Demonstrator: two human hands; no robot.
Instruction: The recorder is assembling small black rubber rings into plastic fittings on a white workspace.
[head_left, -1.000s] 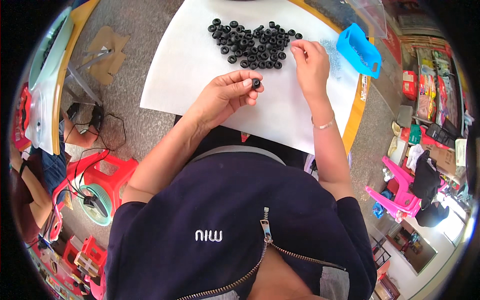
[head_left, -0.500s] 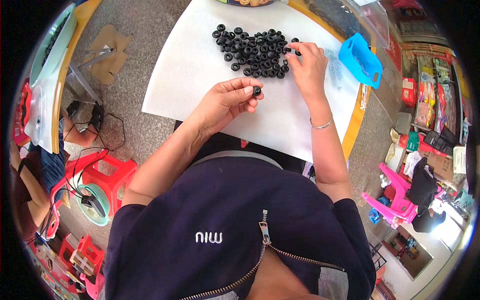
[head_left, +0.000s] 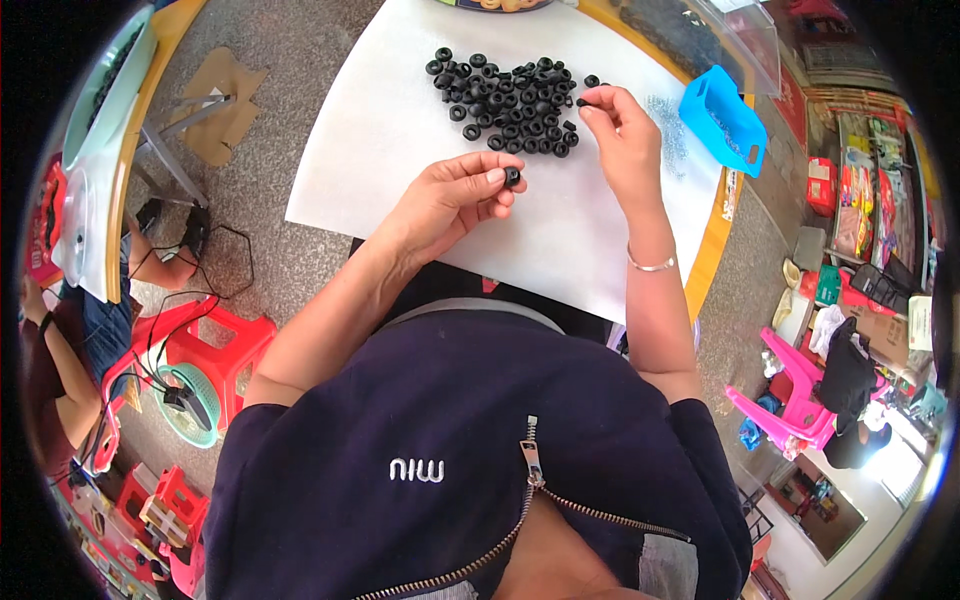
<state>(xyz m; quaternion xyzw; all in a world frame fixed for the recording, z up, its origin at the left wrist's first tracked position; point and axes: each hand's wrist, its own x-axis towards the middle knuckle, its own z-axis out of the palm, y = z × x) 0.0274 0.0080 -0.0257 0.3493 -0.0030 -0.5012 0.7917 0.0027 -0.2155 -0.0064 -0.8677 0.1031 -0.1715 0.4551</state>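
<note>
The left hand [head_left: 462,198] pinched a round black piece [head_left: 512,176] before the black ring pile [head_left: 508,104]; the right hand [head_left: 624,140], a small dark piece [head_left: 582,102] beside the pile. Both seemed light, best rim-held.

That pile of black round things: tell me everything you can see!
The pile has dozens of small black pieces, mostly round, many ring-like with a middle hole. They look shiny, like rubber or plastic. They lie loose, facing different ways, on the white sheet, with a few strays at the edges. The left hand is apart from it; the right hand is by its right edge, perhaps touching.
</note>
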